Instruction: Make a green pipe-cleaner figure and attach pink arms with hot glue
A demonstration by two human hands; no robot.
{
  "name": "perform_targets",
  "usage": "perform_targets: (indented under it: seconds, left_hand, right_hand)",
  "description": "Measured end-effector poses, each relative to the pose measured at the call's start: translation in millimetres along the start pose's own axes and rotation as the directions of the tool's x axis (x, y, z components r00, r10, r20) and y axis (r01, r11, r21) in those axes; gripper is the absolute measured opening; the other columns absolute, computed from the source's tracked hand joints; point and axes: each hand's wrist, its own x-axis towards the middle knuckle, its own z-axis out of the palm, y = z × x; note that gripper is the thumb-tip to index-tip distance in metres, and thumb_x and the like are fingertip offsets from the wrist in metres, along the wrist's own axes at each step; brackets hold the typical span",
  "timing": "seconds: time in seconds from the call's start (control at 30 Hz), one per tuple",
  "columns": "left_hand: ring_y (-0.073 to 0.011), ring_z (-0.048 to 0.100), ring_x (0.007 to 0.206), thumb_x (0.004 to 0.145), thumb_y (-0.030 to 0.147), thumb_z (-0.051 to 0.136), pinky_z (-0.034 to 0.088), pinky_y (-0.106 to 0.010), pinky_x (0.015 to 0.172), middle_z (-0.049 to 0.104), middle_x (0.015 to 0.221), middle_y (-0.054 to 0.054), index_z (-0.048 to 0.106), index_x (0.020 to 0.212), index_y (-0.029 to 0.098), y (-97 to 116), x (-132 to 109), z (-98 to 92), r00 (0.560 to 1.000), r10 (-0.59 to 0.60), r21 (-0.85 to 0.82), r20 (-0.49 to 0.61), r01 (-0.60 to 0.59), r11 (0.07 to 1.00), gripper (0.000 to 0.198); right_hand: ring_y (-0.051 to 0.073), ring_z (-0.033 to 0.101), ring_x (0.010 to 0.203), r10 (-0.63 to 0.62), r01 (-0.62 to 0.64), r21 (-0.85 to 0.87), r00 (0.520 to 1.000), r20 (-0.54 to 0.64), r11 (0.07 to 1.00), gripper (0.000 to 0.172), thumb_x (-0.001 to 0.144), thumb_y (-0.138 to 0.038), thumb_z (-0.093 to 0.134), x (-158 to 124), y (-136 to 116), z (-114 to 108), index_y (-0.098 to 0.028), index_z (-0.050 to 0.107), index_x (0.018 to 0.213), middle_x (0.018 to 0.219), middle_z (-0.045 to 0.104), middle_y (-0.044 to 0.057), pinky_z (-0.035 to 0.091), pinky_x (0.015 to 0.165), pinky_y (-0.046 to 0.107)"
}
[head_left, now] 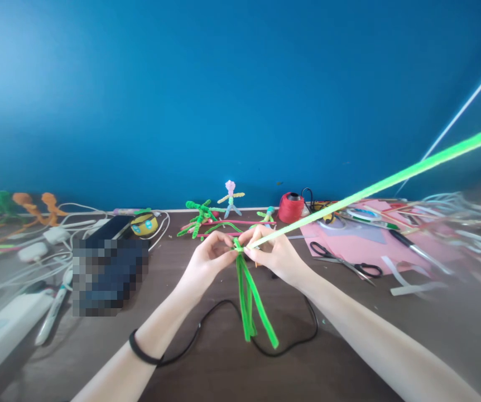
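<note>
Several bright green pipe cleaners [261, 304] hang in a bunch from between my hands, their ends pointing down toward me. My left hand [213, 257] pinches the top of the bunch between thumb and fingers. From the fingertips of my right hand [272, 251], a long light green pipe cleaner [374, 187] sticks out far to the upper right; its near end meets the top of the bunch. Whether it is wound around the bunch is hard to make out. Just beyond my hands lies a twisted green pipe cleaner figure [198, 216].
Black-handled scissors [345, 262] rest by pink paper [357, 237] on the right. A red spool [290, 207] and a small multicoloured figure [231, 200] stand near the blue wall. White cables, a power strip [10, 329] and a marker [52, 312] lie left. A black cord [219, 304] loops below my hands.
</note>
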Motion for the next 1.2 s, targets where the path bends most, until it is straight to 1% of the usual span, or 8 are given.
perform_targets:
  seconds: [0.1,0.17,0.37,0.53,0.7,0.93,1.03,1.2]
  left_hand:
    - [-0.0140,0.056,0.071,0.064,0.025,0.066,0.041,-0.025,0.063,0.061,0.073,0.000,0.057,0.074,0.018,2.3,0.6,-0.2,0.998,-0.022,0.173,-0.058,0.032,0.984,0.015]
    - [-0.0163,0.057,0.073,0.063,0.027,0.065,0.043,-0.027,0.065,0.064,0.075,-0.002,0.060,0.077,0.017,3.8,0.3,0.3,0.996,-0.027,0.223,-0.084,0.045,0.974,0.017]
    - [-0.0161,0.058,0.071,0.062,0.025,0.065,0.045,-0.027,0.067,0.064,0.073,-0.001,0.061,0.071,0.017,6.8,-1.6,3.8,0.993,-0.040,0.226,-0.107,0.064,0.972,0.012]
    - [-0.0136,0.055,0.068,0.064,0.026,0.064,0.043,-0.024,0.065,0.062,0.072,0.000,0.061,0.069,0.017,8.0,-2.6,4.5,0.994,-0.053,0.199,-0.097,0.071,0.977,0.011]
    - [-0.0117,0.051,0.066,0.066,0.029,0.064,0.040,-0.022,0.062,0.059,0.071,0.001,0.060,0.069,0.016,4.6,-1.8,1.9,0.995,-0.070,0.206,-0.077,0.085,0.975,0.013]
    - [-0.0113,0.049,0.064,0.066,0.027,0.064,0.037,-0.022,0.059,0.056,0.070,0.001,0.056,0.066,0.016,4.3,-1.1,1.0,0.995,-0.047,0.218,-0.086,0.065,0.974,0.013]
    - [-0.0117,0.049,0.065,0.067,0.028,0.063,0.037,-0.022,0.059,0.055,0.070,0.001,0.055,0.067,0.016,3.5,-0.6,0.4,0.995,-0.035,0.200,-0.089,0.052,0.978,0.014]
    - [-0.0112,0.047,0.065,0.067,0.029,0.064,0.036,-0.022,0.060,0.054,0.069,0.002,0.056,0.067,0.016,2.8,-1.0,-0.1,0.995,-0.026,0.189,-0.101,0.045,0.981,0.015]
  right_hand:
    - [0.013,0.055,0.071,-0.007,0.007,-0.018,1.000,-0.018,1.000,0.016,0.072,-0.016,0.057,0.3,1.2,-0.5,-0.018,0.045,0.061,0.086,0.058,0.003,0.043,0.056,0.026]
    - [0.014,0.055,0.071,-0.012,0.010,-0.041,1.000,-0.029,0.999,0.017,0.072,-0.017,0.057,0.3,1.9,-0.3,-0.018,0.044,0.060,0.086,0.057,0.003,0.043,0.056,0.026]
    - [0.013,0.054,0.071,-0.040,0.038,-0.072,0.999,-0.032,0.997,0.017,0.072,-0.016,0.057,-0.7,1.8,0.9,-0.018,0.045,0.060,0.084,0.055,0.003,0.043,0.059,0.027]
    - [0.015,0.052,0.079,-0.114,0.106,-0.185,0.993,-0.037,0.977,0.019,0.072,-0.014,0.057,-0.5,-0.5,-0.3,-0.018,0.047,0.057,0.086,0.051,0.003,0.041,0.066,0.030]
    - [0.015,0.050,0.078,-0.126,0.121,-0.176,0.992,-0.021,0.977,0.018,0.071,-0.012,0.058,-0.5,0.6,-1.0,-0.018,0.047,0.058,0.085,0.050,0.002,0.040,0.068,0.030]
    - [0.016,0.051,0.082,-0.094,0.088,-0.185,0.995,-0.026,0.979,0.018,0.071,-0.013,0.059,-0.4,-1.6,0.9,-0.018,0.049,0.057,0.085,0.051,0.003,0.040,0.066,0.029]
    - [0.014,0.050,0.075,-0.028,0.024,-0.127,0.999,-0.027,0.992,0.016,0.070,-0.016,0.060,0.9,-1.8,2.0,-0.017,0.049,0.058,0.086,0.049,0.002,0.040,0.061,0.027]
    - [0.010,0.045,0.062,0.069,-0.071,-0.048,0.996,-0.053,0.996,0.015,0.069,-0.018,0.057,1.4,-1.1,3.5,-0.017,0.047,0.058,0.077,0.046,-0.001,0.036,0.055,0.025]
